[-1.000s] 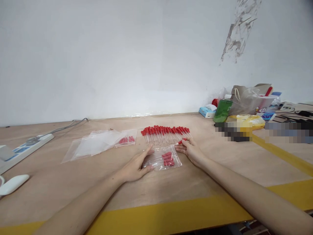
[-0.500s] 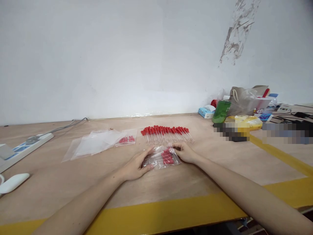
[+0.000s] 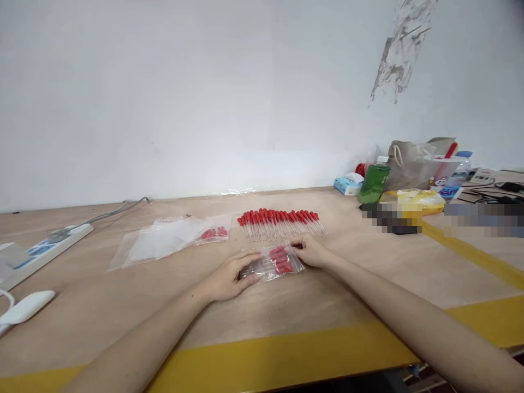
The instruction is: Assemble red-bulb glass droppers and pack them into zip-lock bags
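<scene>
A small clear plastic bag (image 3: 272,263) with several red-capped droppers inside lies on the wooden table (image 3: 352,284). My left hand (image 3: 228,277) pinches its left end between thumb and fingers. My right hand (image 3: 311,250) is closed on its right, open end. Just behind the bag lies a row of several red-capped glass droppers (image 3: 281,222), side by side, red bulbs away from me.
A stack of clear bags (image 3: 159,244) lies to the left, one filled bag (image 3: 213,233) on its right end. A power strip (image 3: 45,245) and a white object (image 3: 25,307) sit far left. A green bottle (image 3: 373,183), tissue pack (image 3: 347,184) and bags crowd the right.
My right hand left the dropper row and came onto the bag's right end. My left hand closed on the left end. The bag shifted slightly.
</scene>
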`<state>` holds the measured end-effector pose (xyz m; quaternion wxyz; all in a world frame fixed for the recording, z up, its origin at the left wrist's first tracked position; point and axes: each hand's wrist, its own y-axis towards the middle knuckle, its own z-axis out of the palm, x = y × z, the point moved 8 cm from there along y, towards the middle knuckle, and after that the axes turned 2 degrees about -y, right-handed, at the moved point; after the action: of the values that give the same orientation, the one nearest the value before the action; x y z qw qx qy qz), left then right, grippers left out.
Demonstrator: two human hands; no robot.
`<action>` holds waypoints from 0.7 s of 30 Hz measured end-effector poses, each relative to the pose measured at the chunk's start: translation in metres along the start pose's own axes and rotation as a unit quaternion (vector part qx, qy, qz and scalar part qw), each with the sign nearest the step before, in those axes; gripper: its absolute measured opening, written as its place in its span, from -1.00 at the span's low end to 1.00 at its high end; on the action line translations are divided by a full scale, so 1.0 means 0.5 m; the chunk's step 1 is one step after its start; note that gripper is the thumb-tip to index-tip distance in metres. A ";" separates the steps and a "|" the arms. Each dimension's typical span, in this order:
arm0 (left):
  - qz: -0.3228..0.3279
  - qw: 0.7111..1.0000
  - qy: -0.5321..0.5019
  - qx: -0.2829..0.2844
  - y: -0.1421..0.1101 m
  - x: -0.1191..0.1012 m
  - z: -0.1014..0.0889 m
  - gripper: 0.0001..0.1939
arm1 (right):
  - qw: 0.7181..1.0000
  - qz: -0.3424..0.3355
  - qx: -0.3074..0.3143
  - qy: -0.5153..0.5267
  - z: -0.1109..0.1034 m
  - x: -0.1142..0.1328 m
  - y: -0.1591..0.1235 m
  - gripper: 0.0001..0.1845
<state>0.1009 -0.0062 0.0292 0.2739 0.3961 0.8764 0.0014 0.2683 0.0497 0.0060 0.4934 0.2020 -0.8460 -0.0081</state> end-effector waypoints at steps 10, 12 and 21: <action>0.018 0.996 -0.028 0.083 0.002 0.002 0.015 -0.55 | 0.987 0.136 0.028 0.086 0.002 -0.016 -0.026 -0.72; 0.009 0.997 -0.048 0.063 0.005 0.005 0.011 -0.55 | 0.983 0.135 0.029 0.120 0.012 -0.007 -0.030 -0.74; -0.205 0.942 -0.119 -0.239 -0.024 0.088 -0.044 -0.43 | 0.875 0.155 0.061 0.455 0.034 0.033 -0.052 -0.79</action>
<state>0.0585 0.0210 0.0244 0.4570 0.1280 0.8736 0.1075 0.2555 0.0171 0.0053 0.8056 0.0789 -0.5471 0.2131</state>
